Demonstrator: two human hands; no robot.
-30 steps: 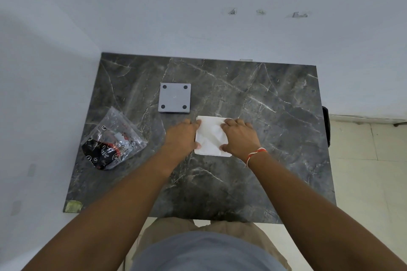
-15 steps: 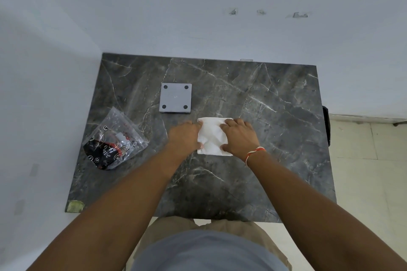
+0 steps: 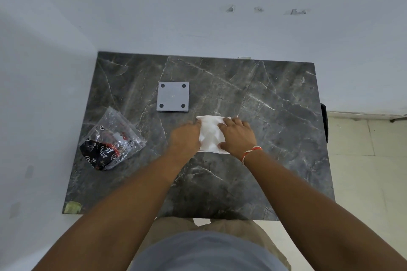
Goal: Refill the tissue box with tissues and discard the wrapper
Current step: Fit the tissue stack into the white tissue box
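Both hands, the left hand [image 3: 186, 136] and right hand [image 3: 236, 136], pressed flat on the white tissues [image 3: 210, 135] seated in the tissue box just right of the grey base plate [image 3: 173, 96], apparently mid-refill; closing it and binning the empty wrapper [image 3: 110, 142] seemingly remained.

Your dark marble-patterned counter [image 3: 275, 116] fills a white corner. At its centre lies a white stack of tissues [image 3: 210, 135]; just beside it at 11 o'clock, a grey square plate [image 3: 173, 97] with four dark dots. A crumpled clear wrapper [image 3: 111, 142] rests at 9 o'clock, a yellowish patch [image 3: 72, 207] at 7 o'clock.
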